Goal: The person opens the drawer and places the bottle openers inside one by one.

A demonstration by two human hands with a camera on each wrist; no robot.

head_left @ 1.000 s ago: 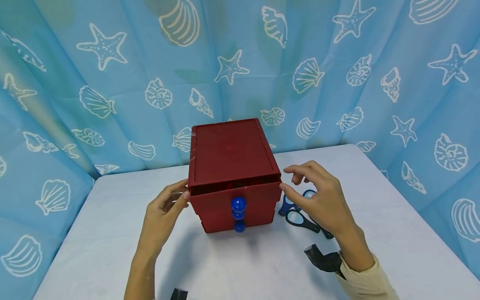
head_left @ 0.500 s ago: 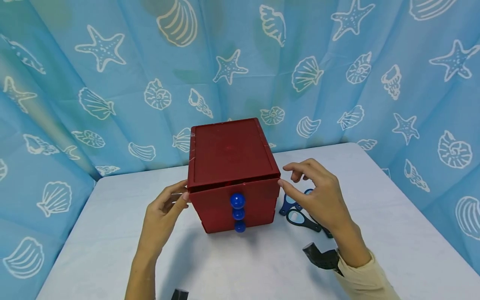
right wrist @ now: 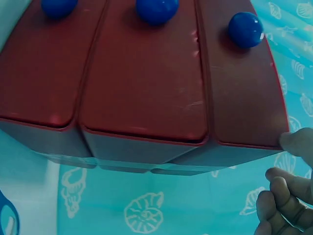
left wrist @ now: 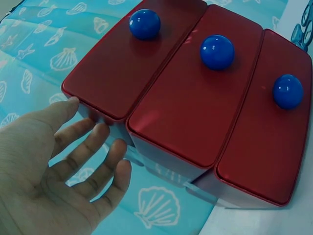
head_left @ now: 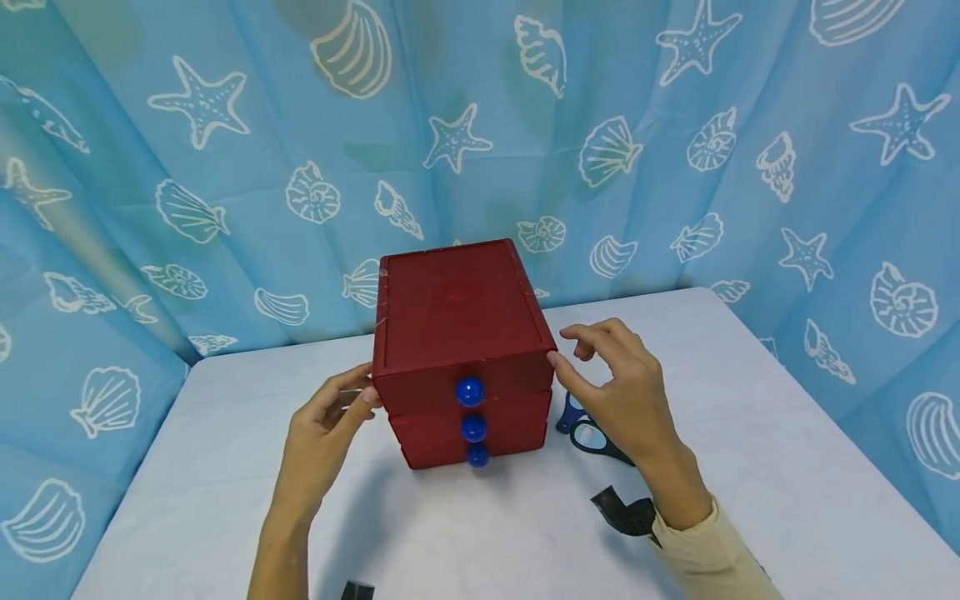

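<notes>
The red box of drawers (head_left: 457, 308) sits on the white surface (head_left: 225, 500), its blue knobs (head_left: 470, 392) facing you — your left hand (head_left: 324, 421) has its fingers apart, thumb at one front corner, and your right hand (head_left: 627, 392) is loose and apart too, thumb at the other

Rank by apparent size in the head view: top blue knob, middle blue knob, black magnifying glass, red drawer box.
1. Red drawer box
2. Black magnifying glass
3. Top blue knob and middle blue knob, too alike in size to rank
</notes>
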